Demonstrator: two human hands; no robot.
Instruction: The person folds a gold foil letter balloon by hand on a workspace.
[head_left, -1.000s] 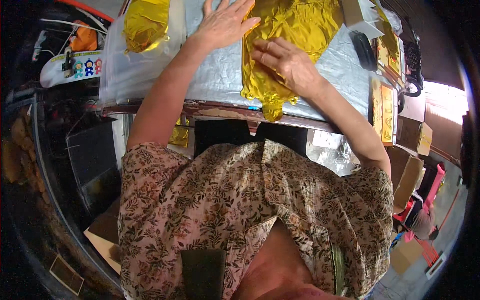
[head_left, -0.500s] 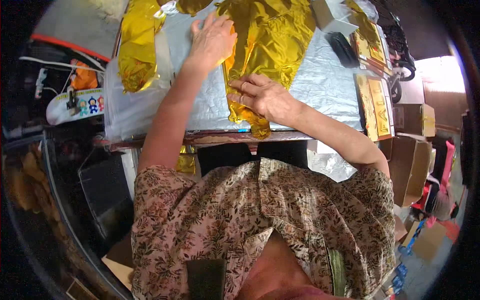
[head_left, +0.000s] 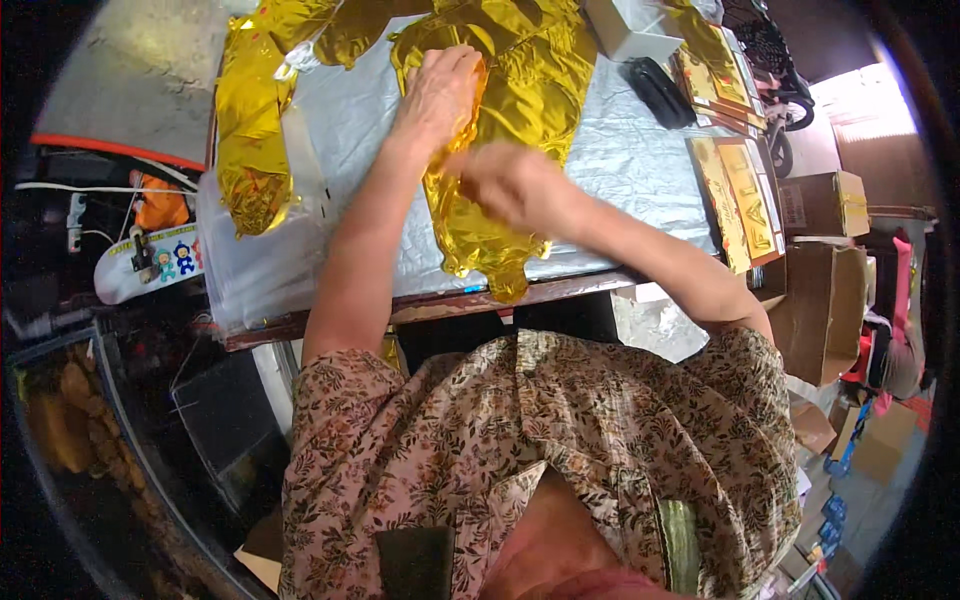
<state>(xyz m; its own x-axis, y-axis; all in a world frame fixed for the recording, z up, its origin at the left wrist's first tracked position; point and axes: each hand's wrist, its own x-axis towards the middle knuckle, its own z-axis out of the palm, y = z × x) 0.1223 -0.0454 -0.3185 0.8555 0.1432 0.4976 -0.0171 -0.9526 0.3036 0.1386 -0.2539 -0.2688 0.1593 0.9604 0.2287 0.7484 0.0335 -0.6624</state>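
Observation:
A large, flat gold foil balloon (head_left: 530, 120) lies wrinkled over the middle of the table, its small end tab hanging near the front edge. My left hand (head_left: 440, 95) is on its left side, fingers bent and close together on a raised fold of the foil; the thumb is hidden. My right hand (head_left: 515, 185) is over the lower part of the same balloon, just right of the left wrist. Motion smears its fingers, so their grip does not show. Another gold foil piece (head_left: 250, 130) lies at the table's left, with a crumpled lower end.
A silvery-white sheet (head_left: 640, 185) covers the table. On its right side are a black case (head_left: 660, 93), a white box (head_left: 630, 35) and gold printed packages (head_left: 730, 200). Cardboard boxes (head_left: 820, 300) stand beyond the right edge; a decorated white board (head_left: 150, 262) is at left.
My right hand has lifted from the lower foil and moved slightly left, now blurred. My left hand has shifted a little down and right onto the foil. The view has tilted slightly.

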